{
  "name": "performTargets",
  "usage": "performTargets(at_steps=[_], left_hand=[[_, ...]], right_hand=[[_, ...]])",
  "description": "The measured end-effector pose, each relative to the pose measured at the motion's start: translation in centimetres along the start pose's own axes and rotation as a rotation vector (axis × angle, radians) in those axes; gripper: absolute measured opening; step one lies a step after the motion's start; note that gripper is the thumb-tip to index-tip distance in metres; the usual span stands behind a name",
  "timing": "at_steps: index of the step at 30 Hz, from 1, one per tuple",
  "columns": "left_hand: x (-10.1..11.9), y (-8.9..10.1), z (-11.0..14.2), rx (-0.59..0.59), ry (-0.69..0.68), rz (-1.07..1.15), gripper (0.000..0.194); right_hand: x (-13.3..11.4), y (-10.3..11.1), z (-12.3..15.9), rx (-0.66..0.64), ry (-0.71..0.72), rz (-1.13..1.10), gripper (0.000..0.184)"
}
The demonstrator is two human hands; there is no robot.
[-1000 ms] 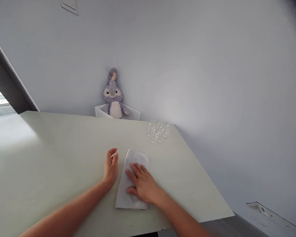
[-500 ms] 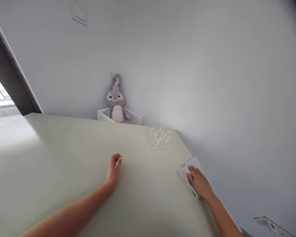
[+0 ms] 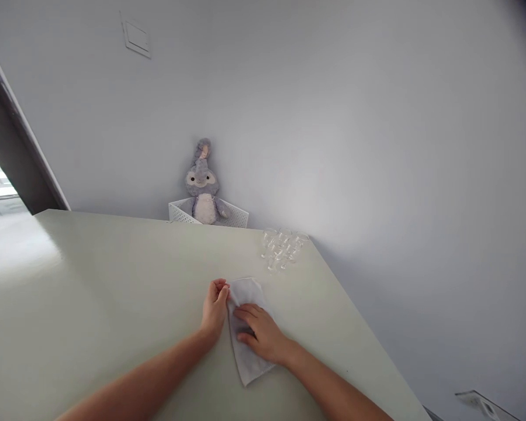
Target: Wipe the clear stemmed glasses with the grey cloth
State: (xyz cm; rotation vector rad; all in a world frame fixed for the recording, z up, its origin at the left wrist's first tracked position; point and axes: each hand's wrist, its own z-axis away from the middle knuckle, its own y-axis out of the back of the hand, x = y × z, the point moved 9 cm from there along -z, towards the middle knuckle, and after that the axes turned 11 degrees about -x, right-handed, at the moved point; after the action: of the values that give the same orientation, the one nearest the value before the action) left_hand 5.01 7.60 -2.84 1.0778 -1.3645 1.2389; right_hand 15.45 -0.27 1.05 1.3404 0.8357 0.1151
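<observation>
The right hand (image 3: 263, 336) lay open over the pale cloth (image 3: 249, 292) on the table (image 3: 114, 298); the left hand (image 3: 215, 307) curled loosely at its 10 o'clock edge (I couldn't tell if it pinched). How much surface was wiped didn't show, but glassware (image 3: 283, 248) occupied the 1 o'clock corner, a plush toy (image 3: 203, 190) beyond at 11.

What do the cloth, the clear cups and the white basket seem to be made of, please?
Cloth: matte fabric, judging by its soft folds and limp edges.
Clear cups: probably glossy glass, from see-through walls and glints; plastic is possible.
White basket: likely smooth plastic, with thin perforated walls, though painted metal could look similar.
</observation>
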Motion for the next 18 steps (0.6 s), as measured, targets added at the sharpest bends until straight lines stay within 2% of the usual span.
performTargets(at_steps=[5, 9, 11, 13, 15, 16, 18], left_hand=[[-0.1, -0.1, 0.1, -0.058, -0.029, 0.010, 0.023], [0.1, -0.5, 0.3, -0.098, -0.036, -0.102, 0.022], [0.5, -1.4, 0.6, -0.179, -0.046, -0.243, 0.019], [1.0, -3.1, 1.2, -0.324, -0.079, -0.429, 0.017], [1.6, -5.1, 2.2, -0.492, -0.155, -0.601, 0.018], [1.9, -5.9, 2.7, -0.561, -0.203, -0.670, 0.019], [2.5, -7.0, 3.6, -0.639, -0.287, -0.767, 0.021]], right_hand=[[-1.8, 0.0, -2.0, -0.027, 0.024, 0.104, 0.046], [-3.5, -0.6, -0.8, -0.063, 0.016, 0.085, 0.051], [-4.2, -1.0, 0.5, -0.076, 0.030, 0.053, 0.053], [-4.5, -1.2, 1.6, -0.077, 0.067, -0.020, 0.041], [-3.2, -0.2, 2.3, 0.004, 0.040, -0.151, 0.020], [-1.6, 0.8, 2.5, 0.088, -0.019, -0.236, 0.018], [3.1, 3.1, 2.9, 0.316, -0.211, -0.436, 0.022]])
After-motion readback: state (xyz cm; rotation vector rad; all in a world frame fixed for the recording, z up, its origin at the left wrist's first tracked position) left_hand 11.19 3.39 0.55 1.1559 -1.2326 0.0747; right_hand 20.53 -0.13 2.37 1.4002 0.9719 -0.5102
